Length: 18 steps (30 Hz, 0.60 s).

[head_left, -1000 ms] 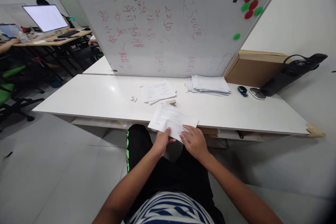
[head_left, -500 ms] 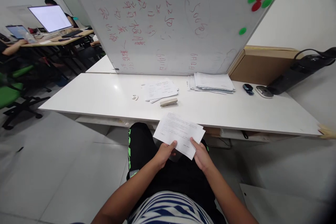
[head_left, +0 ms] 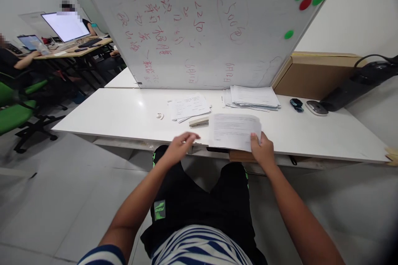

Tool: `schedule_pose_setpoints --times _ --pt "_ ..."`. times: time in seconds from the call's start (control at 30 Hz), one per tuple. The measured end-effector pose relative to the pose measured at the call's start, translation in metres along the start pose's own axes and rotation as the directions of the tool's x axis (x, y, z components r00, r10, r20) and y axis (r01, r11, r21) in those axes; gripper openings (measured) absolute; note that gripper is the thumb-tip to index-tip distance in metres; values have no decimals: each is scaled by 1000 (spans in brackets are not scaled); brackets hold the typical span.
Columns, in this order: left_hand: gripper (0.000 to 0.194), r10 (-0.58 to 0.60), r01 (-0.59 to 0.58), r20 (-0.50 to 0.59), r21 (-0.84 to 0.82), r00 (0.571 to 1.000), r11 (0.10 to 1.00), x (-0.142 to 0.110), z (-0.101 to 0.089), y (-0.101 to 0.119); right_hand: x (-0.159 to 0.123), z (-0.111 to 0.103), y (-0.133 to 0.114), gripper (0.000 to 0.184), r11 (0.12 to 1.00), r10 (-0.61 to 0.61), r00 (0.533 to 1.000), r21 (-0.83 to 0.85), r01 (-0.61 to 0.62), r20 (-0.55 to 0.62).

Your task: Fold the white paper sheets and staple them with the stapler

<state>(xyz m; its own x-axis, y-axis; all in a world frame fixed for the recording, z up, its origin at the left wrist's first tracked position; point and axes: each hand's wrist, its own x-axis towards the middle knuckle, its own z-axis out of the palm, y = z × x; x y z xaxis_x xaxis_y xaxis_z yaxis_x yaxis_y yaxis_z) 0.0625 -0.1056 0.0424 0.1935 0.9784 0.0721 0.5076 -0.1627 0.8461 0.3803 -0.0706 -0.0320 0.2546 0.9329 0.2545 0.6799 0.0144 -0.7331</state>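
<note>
My right hand (head_left: 263,150) pinches the near right corner of a printed sheaf of paper (head_left: 234,131), holding it low over the front edge of the white table (head_left: 118,114). My left hand (head_left: 180,146) has nothing in it; its fingers are loosely spread and stretch toward a beige stapler (head_left: 199,122) lying just beyond them. Behind the stapler lies a small pile of printed sheets (head_left: 188,107).
A bigger paper stack (head_left: 253,97) lies at the foot of a tilted whiteboard (head_left: 202,25) with red writing and magnets. A small white clip (head_left: 159,116), a dark blue object (head_left: 296,104), a mouse (head_left: 316,108), a black device (head_left: 357,85) and a cardboard box (head_left: 314,76) are also on the table. People sit at desks (head_left: 71,47) far left.
My left hand let go of the paper and moved toward the stapler. My right hand carried the paper up and right, from my lap to the table's edge.
</note>
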Motion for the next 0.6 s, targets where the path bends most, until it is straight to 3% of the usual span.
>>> schedule_pose_setpoints --times 0.03,0.1,0.17,0.23,0.37,0.6 --pt "40 15 -3 -100 116 995 993 18 -8 -8 14 2 3 43 997 -39 999 -67 41 19" --pt "39 41 35 -196 370 980 928 54 -22 -30 38 9 10 39 982 -91 993 -157 102 76" --pt "47 42 65 -172 574 984 816 83 -30 -55 50 16 15 35 967 -139 984 -196 160 114" --pt "57 -27 120 -147 674 989 729 101 -33 -77 53 21 19 35 956 -185 975 -206 207 120" --pt "58 -84 183 -170 736 982 651 107 -27 -98 45 23 22 37 957 -184 980 -213 197 79" --pt "54 -22 194 -225 782 974 592 101 -24 -93 41 26 23 39 924 -259 964 -278 264 53"
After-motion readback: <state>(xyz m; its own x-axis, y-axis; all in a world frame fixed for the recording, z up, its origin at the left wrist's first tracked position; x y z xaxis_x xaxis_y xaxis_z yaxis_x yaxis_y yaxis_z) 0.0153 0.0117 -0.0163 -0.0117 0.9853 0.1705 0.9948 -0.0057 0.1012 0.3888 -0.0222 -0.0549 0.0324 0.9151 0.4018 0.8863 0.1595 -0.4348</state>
